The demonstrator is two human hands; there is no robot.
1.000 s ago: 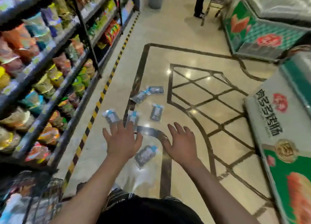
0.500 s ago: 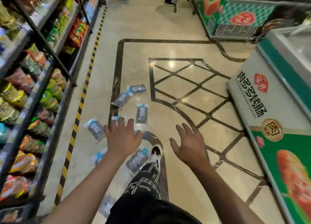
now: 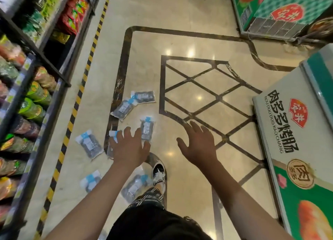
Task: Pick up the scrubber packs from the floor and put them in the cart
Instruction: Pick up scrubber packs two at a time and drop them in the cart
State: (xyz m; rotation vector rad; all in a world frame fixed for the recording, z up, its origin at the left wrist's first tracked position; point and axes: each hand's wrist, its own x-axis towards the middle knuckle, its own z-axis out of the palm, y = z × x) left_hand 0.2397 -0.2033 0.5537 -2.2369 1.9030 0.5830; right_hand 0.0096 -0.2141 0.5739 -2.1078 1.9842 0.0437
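Note:
Several clear scrubber packs with dark contents and blue-white labels lie scattered on the marble floor. Two packs lie farthest away, one [image 3: 145, 96] behind another [image 3: 123, 110]. One pack [image 3: 147, 128] lies just beyond my left hand [image 3: 130, 146], and one [image 3: 113, 135] is partly hidden under that hand. Another pack [image 3: 88, 144] lies to its left. Two nearer packs lie by my left arm, one [image 3: 90, 180] to its left and one [image 3: 135, 187] beside my shoe [image 3: 158, 174]. My right hand [image 3: 198, 146] hovers over bare floor. Both hands are open with fingers spread, holding nothing. No cart is in view.
Stocked shelves [image 3: 30, 88] run along the left, bordered by a yellow-black floor stripe [image 3: 73, 113]. A chest freezer [image 3: 299, 149] stands close on the right, and another freezer [image 3: 273, 12] at the back right.
The view has moved forward and tilted down, so the packs now lie nearer and lower. My foot has stepped forward among them. Both hands stay open and outstretched.

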